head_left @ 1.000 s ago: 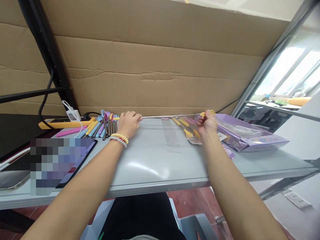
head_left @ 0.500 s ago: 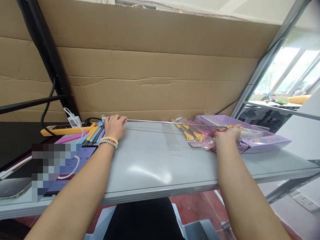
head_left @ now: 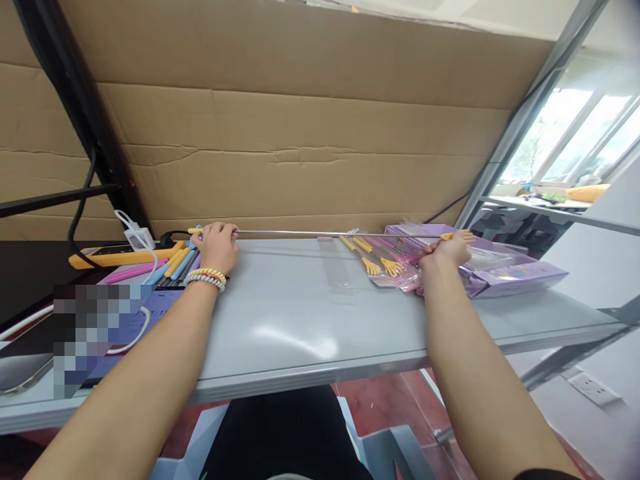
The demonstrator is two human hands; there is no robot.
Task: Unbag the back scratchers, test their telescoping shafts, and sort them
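Observation:
An extended telescopic back scratcher (head_left: 300,233) stretches level across the view, its thin metal rod pulled long. My left hand (head_left: 216,245) is closed around its yellow handle end, which pokes out to the left. My right hand (head_left: 447,251) grips the other end, just by the yellow claw-shaped head. Below the rod, near my right hand, lie wrapped yellow back scratchers (head_left: 383,265) and pink ones in clear plastic. Beside my left hand is a pile of back scratchers (head_left: 175,262) with blue, yellow and purple handles.
An open purple box (head_left: 520,279) stands at the right on the grey table (head_left: 300,333). A clear plastic sleeve (head_left: 337,267) lies mid-table. At the left are a phone (head_left: 160,303), a white charger with cable (head_left: 139,237) and a yellow power strip (head_left: 83,259). Cardboard (head_left: 300,120) backs the table.
The view has shifted slightly. More of the yellow handle shows left of my left hand, and the claw head shows more clearly at my right hand. Both hands keep their hold.

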